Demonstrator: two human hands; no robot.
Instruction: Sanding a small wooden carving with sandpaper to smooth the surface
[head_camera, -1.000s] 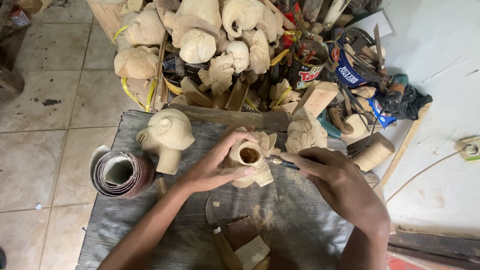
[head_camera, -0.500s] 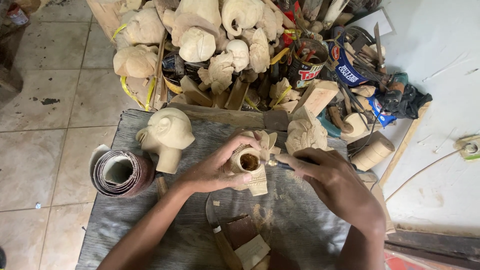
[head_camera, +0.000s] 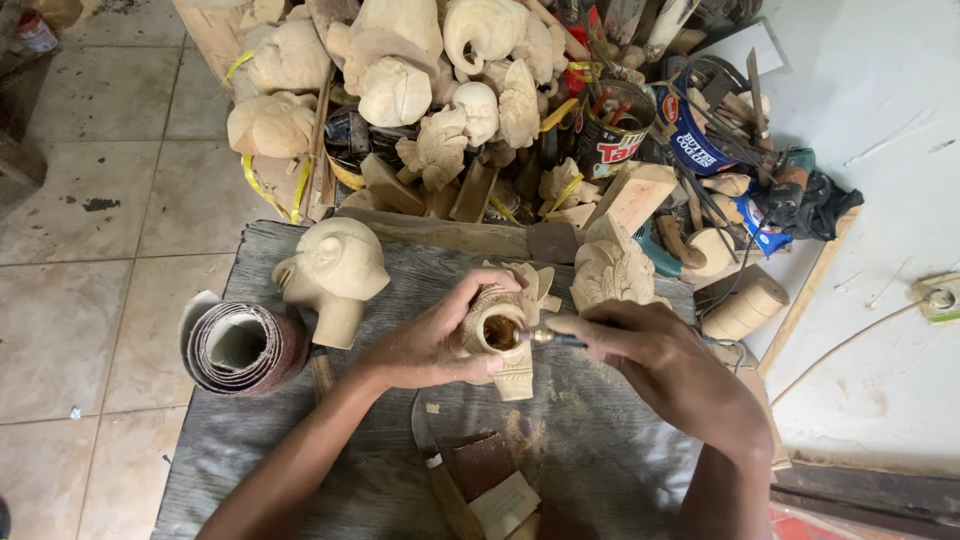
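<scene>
A pale, ornately cut wooden carving (head_camera: 505, 335) with a dark hollow mouth sits above the middle of the grey cloth-covered tabletop (head_camera: 250, 440). The left hand (head_camera: 435, 340) wraps around its side, thumb near the rim; the right hand (head_camera: 650, 355) pinches a slim metal tool (head_camera: 548, 339), tip in the hollow. Beside them stand a smooth carved head (head_camera: 335, 270) and a sandpaper roll (head_camera: 245, 345).

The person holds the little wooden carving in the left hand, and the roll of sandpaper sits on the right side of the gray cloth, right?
Not quite. The head view shows the roll of sandpaper on the cloth's left side. The left hand does hold the carving.
</scene>
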